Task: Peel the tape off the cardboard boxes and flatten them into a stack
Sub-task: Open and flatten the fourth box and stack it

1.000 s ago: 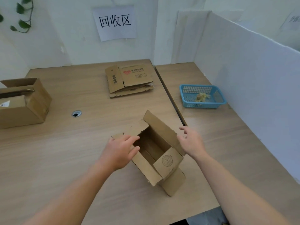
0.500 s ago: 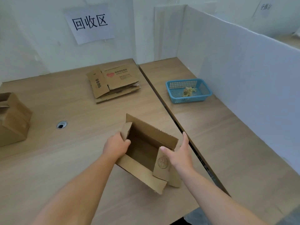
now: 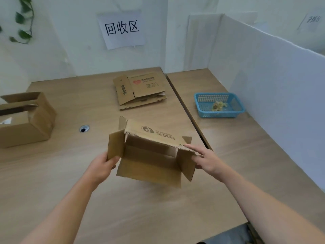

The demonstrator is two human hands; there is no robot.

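Observation:
A small open cardboard box (image 3: 151, 155) is held above the desk in the middle, its open end facing me and its flaps spread. My left hand (image 3: 102, 166) grips its left flap. My right hand (image 3: 205, 160) holds its right side, fingers along the top edge and thumb on the right flap. A stack of flattened boxes (image 3: 140, 91) lies at the back of the desk. Another upright box (image 3: 24, 118), flaps open, stands at the far left.
A blue plastic basket (image 3: 219, 105) with crumpled tape scraps sits on the right desk by the white partition (image 3: 272, 85). A cable hole (image 3: 84, 128) is in the left desk. A seam (image 3: 186, 110) runs between the two desks. A paper sign (image 3: 122, 29) hangs on the wall.
The box has been lifted off the desk and turned, so its printed side faces up and its open end faces me. Both hands have shifted their hold to its side flaps.

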